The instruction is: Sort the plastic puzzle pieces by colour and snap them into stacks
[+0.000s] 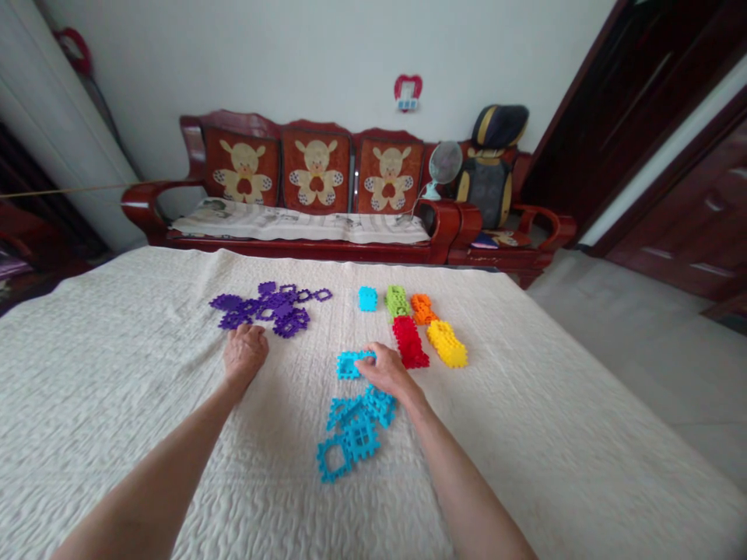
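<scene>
My right hand (382,369) pinches a light blue interlocking plastic piece (348,365) with notched edges, just above a loose heap of similar blue pieces (359,435). My left hand (246,354) rests palm down on the cloth with its fingers curled. Its fingertips are at the near edge of a spread of purple interlocking pieces (283,309); whatever lies under the fingers is hidden. Beyond my right hand stand a small blue stack (367,299), a green stack (398,301) and an orange one (422,309). A red stack (411,342) and a yellow stack (447,344) are to its right.
A cream quilted cloth (145,373) covers the table. Behind it is a dark red wooden sofa (292,247) with bear-patterned cushions (317,171). A small fan (445,163) and a chair with a massage cushion (489,187) stand at the back right.
</scene>
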`<state>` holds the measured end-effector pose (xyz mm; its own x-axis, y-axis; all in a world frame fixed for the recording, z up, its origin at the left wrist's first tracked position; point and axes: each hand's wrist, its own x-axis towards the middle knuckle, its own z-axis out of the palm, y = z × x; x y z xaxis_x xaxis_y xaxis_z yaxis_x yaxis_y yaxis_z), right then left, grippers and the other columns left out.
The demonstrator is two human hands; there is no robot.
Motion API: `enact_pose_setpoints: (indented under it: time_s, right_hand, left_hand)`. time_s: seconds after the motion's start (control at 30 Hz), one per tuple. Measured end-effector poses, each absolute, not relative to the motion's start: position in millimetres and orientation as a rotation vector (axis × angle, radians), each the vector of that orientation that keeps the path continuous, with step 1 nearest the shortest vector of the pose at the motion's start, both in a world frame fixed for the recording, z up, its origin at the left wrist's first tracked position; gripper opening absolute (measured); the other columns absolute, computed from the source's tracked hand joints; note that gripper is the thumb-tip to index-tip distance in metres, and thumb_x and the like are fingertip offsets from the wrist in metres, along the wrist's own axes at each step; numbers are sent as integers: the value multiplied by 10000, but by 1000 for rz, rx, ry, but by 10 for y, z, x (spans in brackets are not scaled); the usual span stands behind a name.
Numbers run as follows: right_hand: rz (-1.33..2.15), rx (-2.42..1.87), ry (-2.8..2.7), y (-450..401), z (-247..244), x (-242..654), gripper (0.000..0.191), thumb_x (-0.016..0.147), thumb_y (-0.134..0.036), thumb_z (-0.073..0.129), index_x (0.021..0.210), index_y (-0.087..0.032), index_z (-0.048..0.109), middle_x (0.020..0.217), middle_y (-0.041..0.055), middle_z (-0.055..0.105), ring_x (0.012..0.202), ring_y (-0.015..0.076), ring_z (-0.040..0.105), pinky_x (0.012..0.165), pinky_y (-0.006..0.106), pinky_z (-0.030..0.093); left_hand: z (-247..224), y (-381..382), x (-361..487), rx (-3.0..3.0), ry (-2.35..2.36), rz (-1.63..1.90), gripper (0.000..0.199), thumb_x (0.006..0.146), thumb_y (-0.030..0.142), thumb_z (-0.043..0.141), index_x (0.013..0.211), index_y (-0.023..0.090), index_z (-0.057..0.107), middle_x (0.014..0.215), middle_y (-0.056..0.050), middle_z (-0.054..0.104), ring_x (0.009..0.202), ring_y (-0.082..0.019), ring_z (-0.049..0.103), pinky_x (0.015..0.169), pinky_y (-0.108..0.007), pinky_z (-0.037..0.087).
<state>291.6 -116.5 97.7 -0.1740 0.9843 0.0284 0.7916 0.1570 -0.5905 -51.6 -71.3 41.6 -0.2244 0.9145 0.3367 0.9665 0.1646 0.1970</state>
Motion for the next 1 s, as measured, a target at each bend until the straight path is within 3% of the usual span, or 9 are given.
enact_pose_setpoints:
  time_s: [0.17, 0.33, 0.5, 0.67, 0.87, 1.0]
  right_hand:
    - [456, -1890, -1995, -1198, 939, 2762, 371, 800, -367, 693, 1099, -149, 669, 1024, 132, 749, 990, 249, 694, 856, 306, 493]
    - [431, -1938, -2053, -1221, 958, 2745, 268, 853, -325, 646, 1083, -191, 669, 942, 94, 758, 957, 235, 703, 798, 288, 483]
    - [330, -1864, -2150, -1283, 1018, 2745, 199, 906, -228, 569, 1088, -206, 646, 1073, 95, 740, 985, 220, 695, 787, 283, 463]
    - [304, -1759, -2185, -1330, 1114, 2728, 204, 963, -226, 491, 1106, -211, 636, 1020, 87, 745, 920, 210, 692, 773, 289, 461]
    - [273, -1166, -2209, -1340, 1018, 2600, 184, 936, -187, 558, 1059, -238, 685, 1132, 53, 722, 1077, 190, 633, 982, 318, 439]
    - [307, -992, -2310, -1351, 800, 2503, 191, 902, -126, 587, 987, -238, 716, 1163, 37, 712, 1114, 175, 618, 1036, 326, 422]
  left_hand:
    - [446, -738, -492, -1852, -2288, -564, 397, 910, 287, 383, 1069, 175, 730, 1139, -149, 659, 1049, -308, 569, 958, -404, 429]
    - [460, -742, -486, -1847, -2299, -556, 399, 913, 290, 383, 1072, 176, 731, 1140, -147, 658, 1043, -306, 570, 957, -400, 429]
    - [474, -747, -480, -1845, -2300, -562, 408, 923, 292, 372, 1075, 174, 732, 1146, -143, 660, 1051, -308, 566, 958, -403, 436]
    - [511, -769, -454, -1821, -2364, -565, 405, 916, 308, 383, 1090, 187, 728, 1161, -147, 648, 1057, -323, 558, 925, -417, 455]
    - [490, -762, -463, -1829, -2346, -602, 391, 907, 302, 388, 1061, 184, 728, 1138, -150, 650, 1076, -320, 557, 941, -427, 450]
    - [486, -758, -470, -1829, -2355, -603, 381, 899, 299, 408, 1065, 184, 731, 1145, -148, 649, 1081, -319, 554, 961, -426, 445]
